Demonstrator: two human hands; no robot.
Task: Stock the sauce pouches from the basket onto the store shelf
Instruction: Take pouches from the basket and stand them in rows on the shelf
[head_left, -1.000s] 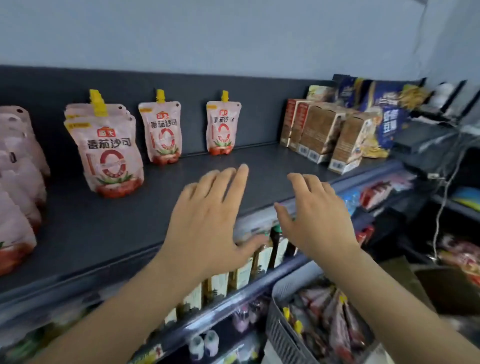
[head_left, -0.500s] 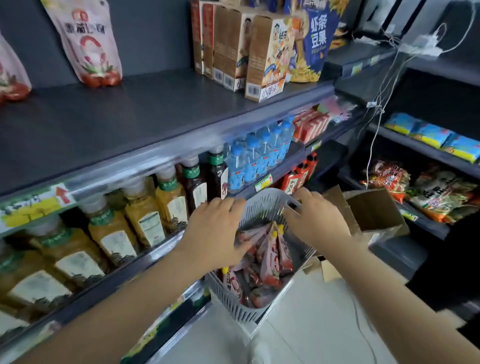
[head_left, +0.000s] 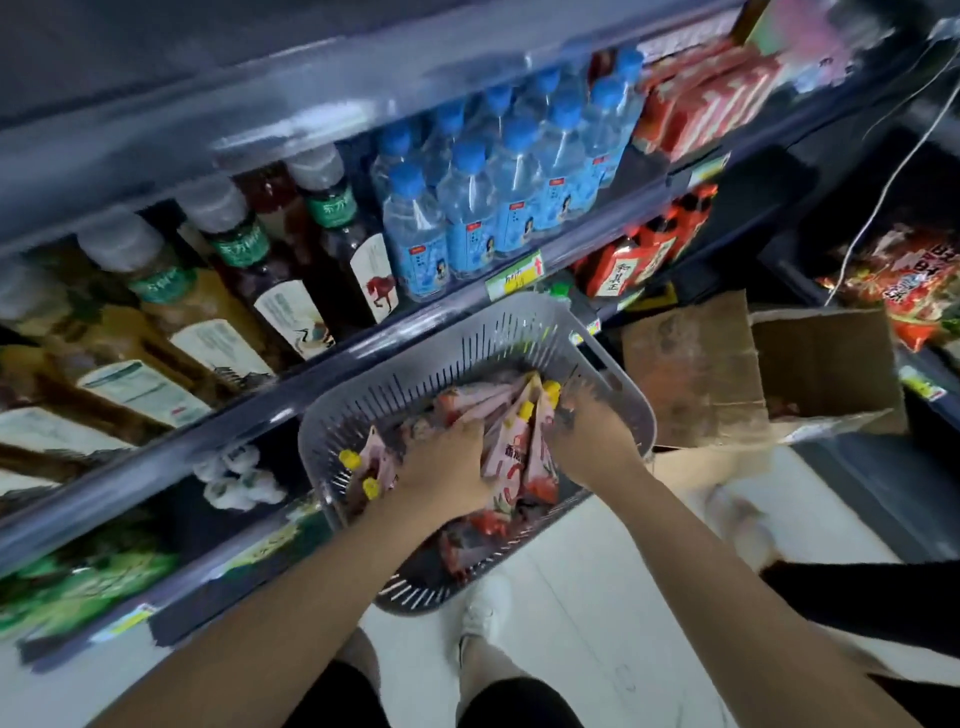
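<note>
A grey slotted basket (head_left: 467, 332) sits below the shelves and holds several pink sauce pouches (head_left: 511, 452) with yellow caps. Both my hands are down inside it. My left hand (head_left: 441, 462) presses against a bunch of upright pouches from the left, and my right hand (head_left: 592, 436) closes on the same bunch from the right. The fingertips are blurred and partly buried among the pouches. More pouches lie loose under and beside my hands. The dark top shelf (head_left: 311, 78) shows only as its front edge at the top of the view.
Below the top shelf stand tea bottles (head_left: 291, 249) and blue-capped water bottles (head_left: 509, 176), with red packets (head_left: 639, 260) lower right. An open cardboard box (head_left: 753, 374) sits right of the basket. A white cable (head_left: 883, 176) hangs at the right. My shoes (head_left: 483, 613) stand on the pale floor.
My view has dropped from the top shelf to the basket. Both hands came down from over the shelf, reached the basket rim, and are now inside it around a bunch of pouches.
</note>
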